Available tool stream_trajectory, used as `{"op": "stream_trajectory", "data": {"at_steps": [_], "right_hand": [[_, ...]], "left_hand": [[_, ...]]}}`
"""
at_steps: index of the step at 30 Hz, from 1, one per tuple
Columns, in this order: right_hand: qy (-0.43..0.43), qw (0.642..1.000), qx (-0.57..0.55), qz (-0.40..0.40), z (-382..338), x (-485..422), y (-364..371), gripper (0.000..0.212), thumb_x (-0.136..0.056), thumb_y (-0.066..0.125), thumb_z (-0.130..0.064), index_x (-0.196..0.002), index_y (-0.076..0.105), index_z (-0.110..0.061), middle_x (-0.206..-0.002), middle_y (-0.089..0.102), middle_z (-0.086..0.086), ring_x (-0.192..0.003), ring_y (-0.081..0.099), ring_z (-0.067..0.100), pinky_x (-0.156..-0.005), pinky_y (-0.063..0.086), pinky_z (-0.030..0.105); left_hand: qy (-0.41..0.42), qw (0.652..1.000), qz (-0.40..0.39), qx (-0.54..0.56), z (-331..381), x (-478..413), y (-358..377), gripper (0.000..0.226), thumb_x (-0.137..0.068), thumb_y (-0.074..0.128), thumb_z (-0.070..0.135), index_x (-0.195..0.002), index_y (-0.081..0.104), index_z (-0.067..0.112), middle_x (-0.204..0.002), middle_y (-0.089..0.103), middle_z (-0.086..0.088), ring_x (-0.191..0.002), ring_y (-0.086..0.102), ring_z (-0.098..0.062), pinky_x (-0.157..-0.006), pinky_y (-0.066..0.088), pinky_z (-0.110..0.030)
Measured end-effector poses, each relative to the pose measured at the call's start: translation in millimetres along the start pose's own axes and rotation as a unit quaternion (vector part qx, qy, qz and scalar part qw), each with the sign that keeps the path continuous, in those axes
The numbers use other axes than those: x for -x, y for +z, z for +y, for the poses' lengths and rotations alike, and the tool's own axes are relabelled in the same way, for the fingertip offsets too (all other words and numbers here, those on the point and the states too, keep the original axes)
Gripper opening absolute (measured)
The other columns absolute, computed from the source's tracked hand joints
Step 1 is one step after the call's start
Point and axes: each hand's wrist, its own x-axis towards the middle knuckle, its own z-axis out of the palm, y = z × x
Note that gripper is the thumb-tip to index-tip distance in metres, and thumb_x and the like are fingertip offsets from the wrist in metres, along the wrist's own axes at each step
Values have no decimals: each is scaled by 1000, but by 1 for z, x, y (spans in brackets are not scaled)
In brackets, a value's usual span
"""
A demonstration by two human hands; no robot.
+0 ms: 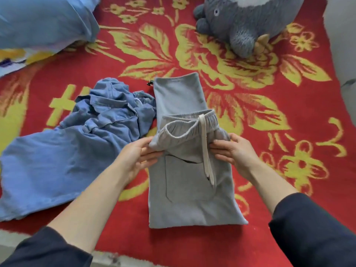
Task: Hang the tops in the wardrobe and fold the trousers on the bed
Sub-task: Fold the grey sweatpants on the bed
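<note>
On red woven bedspread with yellow flower pattern (279,209): grey fleece jogger trousers (190,199) lie flat, folded lengthwise into a narrow stack, long axis running away from the person.

Waistband end of the trousers is doubled back over the stack, elastic waistband (192,122) sitting about mid-length and slightly raised. White flat drawstring (207,151) hangs from the waistband down over the near half. Square patch pocket (185,180) shows on the near half. Far end of the trousers pokes out past the waistband; a small dark toggle (149,83) sits at its far-left corner.

Left hand (138,157): at the trousers' left edge, fingertips and thumb pinching the left corner of the waistband, corner lifted a bit off the layer below.

Right hand (233,151): at the trousers' right edge just below the waistband, fingers laid over the top of the fabric, thumb at the edge, gripping the cloth there. Both forearms bare, dark navy sleeves (312,234) pushed up.

Left of the trousers, touching their left edge near the waistband: crumpled blue cotton garment (77,147), a wide flat part spread toward the near left, bunched part nearer the trousers. Type of garment: can't tell.

Beyond the trousers, far right: grey plush animal toy (240,22). Far left: pale blue pillow (42,22).
</note>
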Motion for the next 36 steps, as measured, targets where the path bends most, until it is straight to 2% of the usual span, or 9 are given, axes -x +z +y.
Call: {"op": "stream_trajectory", "data": {"at_steps": [8,12,14,17,19,25,28,32,36], "right_hand": [[-97,995,9,16,-92,-100,32,31,-86,67,-8,-116,59,-7,-102,73,14,-89,71,20,-71,57,26],[-130,991,40,-9,-82,-129,44,85,-84,66,-1,-152,21,-22,-133,56,8,-120,56,16,-87,50,28],[-152,975,164,-19,-47,-126,48,83,-84,66,-2,-152,24,-22,-142,48,6,-131,46,16,-92,44,24],[-247,868,427,-54,26,-103,39,72,-80,61,-28,-147,37,-16,-148,44,3,-139,39,19,-111,31,26],[-294,785,540,-78,74,-87,23,77,-79,54,-48,-147,38,-16,-151,40,4,-142,33,21,-116,24,31],[-289,592,736,-155,134,-57,-20,115,-55,66,-70,-150,31,-16,-156,29,9,-143,30,26,-113,17,39],[-311,604,724,-124,138,-56,-20,94,-64,78,-35,-145,36,-14,-148,43,11,-134,44,29,-110,24,40],[-299,658,685,-96,125,-55,-12,65,-80,37,-8,-144,41,-15,-149,42,6,-137,42,23,-116,24,34],[-183,754,609,-164,100,-42,-18,57,-94,43,-7,-148,33,-23,-154,34,-1,-145,26,17,-117,16,27]], "left_hand": [[115,991,-46,-48,110,-86,13,19,-94,47,38,-109,56,32,-109,67,5,-101,62,-7,-98,38,-40],[224,972,-32,-68,98,-122,19,74,-94,55,34,-151,7,36,-153,33,7,-135,34,-6,-109,27,-35],[282,926,-26,-248,54,-127,18,83,-90,57,41,-151,2,36,-159,14,7,-144,14,-4,-117,16,-31],[351,738,-27,-575,-31,-115,12,80,-82,38,56,-151,4,34,-160,4,1,-147,-1,-14,-120,6,-37],[387,628,-53,-673,-82,-100,10,74,-83,39,50,-150,22,25,-158,18,-6,-146,16,-22,-117,13,-41],[355,556,-89,-746,-134,-84,-3,104,-62,66,61,-147,34,12,-154,25,-21,-144,23,-33,-117,21,-42],[345,517,-67,-781,-132,-77,-1,79,-71,66,32,-142,43,5,-148,34,-25,-139,31,-38,-115,28,-46],[297,518,-47,-801,-132,-71,4,60,-80,23,4,-129,57,0,-136,48,-31,-127,46,-45,-102,44,-50],[250,508,-63,-822,-115,-53,9,66,-90,27,1,-152,6,4,-156,2,-29,-146,5,-39,-119,6,-41]]}}
